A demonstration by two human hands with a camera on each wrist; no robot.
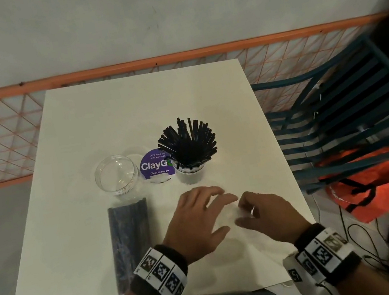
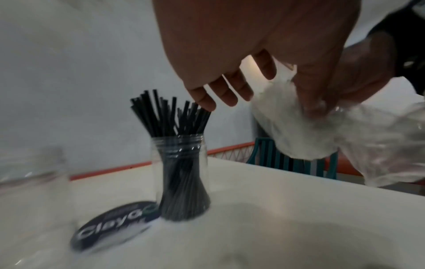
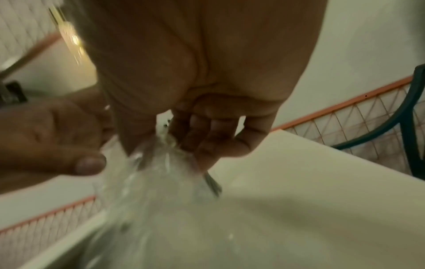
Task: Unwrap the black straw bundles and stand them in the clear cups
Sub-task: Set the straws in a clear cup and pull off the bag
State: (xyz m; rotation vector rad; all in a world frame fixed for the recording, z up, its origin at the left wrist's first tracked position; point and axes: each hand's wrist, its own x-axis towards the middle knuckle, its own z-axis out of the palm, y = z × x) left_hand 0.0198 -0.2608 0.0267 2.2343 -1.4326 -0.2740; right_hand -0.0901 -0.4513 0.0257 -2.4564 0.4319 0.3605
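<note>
The white table (image 1: 179, 93) carries 2 clear cups beyond the hands: the empty cup (image 1: 117, 175) stands ahead of the left hand (image 1: 195, 221) and off to its left, and the cup full of black straws (image 1: 190, 171) stands straight ahead of that hand's fingertips. Between the 2 cups a round purple ClayGo sticker (image 1: 154, 165) lies flat on the tabletop. 1 wrapped black straw bundle (image 1: 129, 240) lies lengthwise just left of the left hand and wrist, its far end near the empty cup.
</note>
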